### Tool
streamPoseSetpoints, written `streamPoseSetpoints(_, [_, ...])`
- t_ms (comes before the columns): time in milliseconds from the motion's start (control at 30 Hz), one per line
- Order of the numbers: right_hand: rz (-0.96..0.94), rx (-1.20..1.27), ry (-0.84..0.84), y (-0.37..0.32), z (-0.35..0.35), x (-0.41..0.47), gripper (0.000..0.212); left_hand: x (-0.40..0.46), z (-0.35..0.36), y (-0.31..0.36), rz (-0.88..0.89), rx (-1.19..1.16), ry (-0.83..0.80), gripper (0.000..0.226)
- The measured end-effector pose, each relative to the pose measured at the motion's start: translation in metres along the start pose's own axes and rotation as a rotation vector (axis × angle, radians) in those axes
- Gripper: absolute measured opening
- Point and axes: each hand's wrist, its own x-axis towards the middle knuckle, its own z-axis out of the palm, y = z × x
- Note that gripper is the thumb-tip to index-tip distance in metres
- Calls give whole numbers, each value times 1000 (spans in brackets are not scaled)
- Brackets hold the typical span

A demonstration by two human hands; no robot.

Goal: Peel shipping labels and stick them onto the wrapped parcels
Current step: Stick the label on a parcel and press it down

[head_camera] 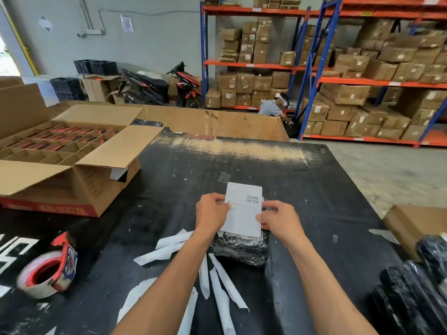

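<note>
A white shipping label (244, 209) with barcodes is held flat above a parcel wrapped in black plastic (242, 250) on the black table (326, 189). My left hand (211, 211) pinches the label's left edge. On the opposite edge, my right hand (278, 217) grips it with thumb and fingers. The label covers the far part of the parcel; a small stack of further labels seems to lie under it. Several curled white backing strips (169, 247) lie on the table near my forearms.
A tape dispenser with a red roll (48, 269) lies at the left. An open cardboard box with dividers (72, 151) stands at the back left. More black-wrapped parcels (416, 286) and a cardboard box (411, 223) sit at the right. A person crouches by the shelving (273, 107).
</note>
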Motion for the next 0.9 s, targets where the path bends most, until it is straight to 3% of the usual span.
streamPoseSetpoints(367, [-74, -194, 31, -3, 3, -17, 27, 2, 7, -13, -4, 95, -6, 32])
streamPoseSetpoints(533, [-73, -277, 47, -4, 7, -21, 34, -1, 10, -16, 23, 96, 18, 34])
streamPoseSetpoints(733, [-68, -311, 68, -6, 14, -22, 34, -7, 16, -22, 140, 116, 74, 22])
streamPoseSetpoints(800, [-81, -352, 84, -6, 16, -22, 33, -12, 21, -26, 215, 188, 96, 18])
streamPoseSetpoints(900, [-140, -498, 123, -6, 25, -28, 38, -18, 28, -38, 310, 424, 159, 33])
